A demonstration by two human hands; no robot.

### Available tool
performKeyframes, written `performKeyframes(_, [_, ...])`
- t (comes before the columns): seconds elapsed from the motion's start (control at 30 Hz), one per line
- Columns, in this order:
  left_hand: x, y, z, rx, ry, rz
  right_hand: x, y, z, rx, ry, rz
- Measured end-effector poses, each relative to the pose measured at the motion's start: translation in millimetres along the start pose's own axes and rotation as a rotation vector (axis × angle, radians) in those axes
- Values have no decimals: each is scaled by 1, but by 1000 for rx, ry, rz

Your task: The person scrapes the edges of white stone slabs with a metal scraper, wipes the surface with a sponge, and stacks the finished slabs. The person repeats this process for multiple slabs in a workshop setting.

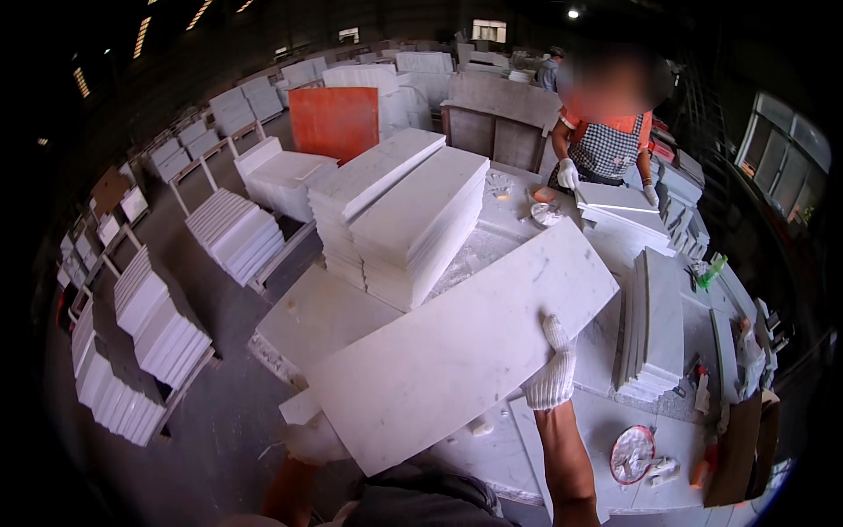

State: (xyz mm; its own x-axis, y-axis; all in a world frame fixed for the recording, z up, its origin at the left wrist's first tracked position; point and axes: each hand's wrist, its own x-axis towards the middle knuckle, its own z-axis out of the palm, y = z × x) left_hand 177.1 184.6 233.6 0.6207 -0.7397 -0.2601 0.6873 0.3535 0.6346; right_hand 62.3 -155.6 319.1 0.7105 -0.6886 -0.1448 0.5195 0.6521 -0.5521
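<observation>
A long white marble slab [465, 338] with faint grey veins is held tilted in front of me, above the worktable. My right hand [553, 373], in a white knit glove, grips its near right edge, with the thumb on the upper face and the fingers hidden beneath. At its left end my left hand [316, 441], also gloved and rather blurred, is closed on the near corner. A small pale piece [300, 407] shows beside that corner. Just beyond the slab rise two tall stacks of similar slabs [421, 206].
Right of the slab stands another stack [654, 325]. A red-rimmed round dish [632, 455] with white paste lies near a cardboard box [742, 452]. Across the table a person [606, 145] in a checked apron handles slabs [623, 211]. Racked slabs [233, 228] line the left floor.
</observation>
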Motion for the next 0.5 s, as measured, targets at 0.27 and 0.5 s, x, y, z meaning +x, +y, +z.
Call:
performKeyframes(0.27, [59,33,-4,-69,-189,42,74,28,53,-60,-95,195])
performKeyframes(0.5, [143,50,5,-105,-116,48,96,89,83,-211,-289,251])
